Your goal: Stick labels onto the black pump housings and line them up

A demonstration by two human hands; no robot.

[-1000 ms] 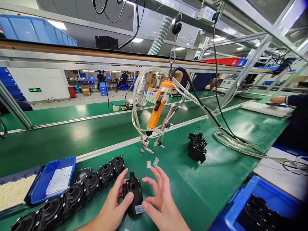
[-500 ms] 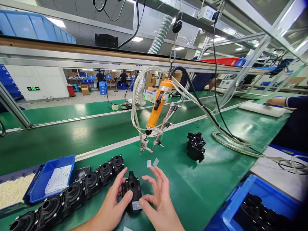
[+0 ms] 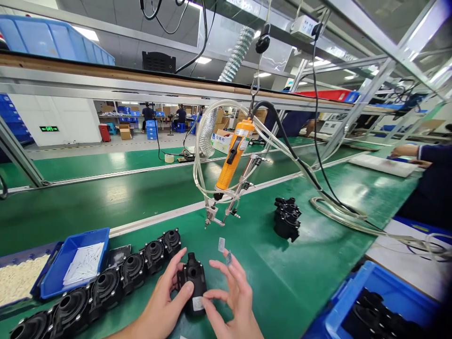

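A small black pump housing (image 3: 194,282) with a white label on its lower face stands on the green bench near the bottom centre. My left hand (image 3: 165,301) grips its left side, thumb across the front. My right hand (image 3: 231,301) touches the label with thumb and forefinger, the other fingers spread. Two small white stickers (image 3: 221,244) cling to my right fingertips. A row of several similar black housings (image 3: 106,285) lies to the left of my left hand.
An orange electric screwdriver (image 3: 233,157) with hoses hangs above the bench centre. Another black part (image 3: 286,217) sits further right. A blue tray (image 3: 76,263) of white pieces is at left, a blue bin (image 3: 381,301) of black parts at lower right. A co-worker's arm (image 3: 416,151) reaches in at far right.
My right thumb and forefinger have closed onto the label on the housing. The stickers on my fingertips have shifted slightly downward. My left hand keeps its grip.
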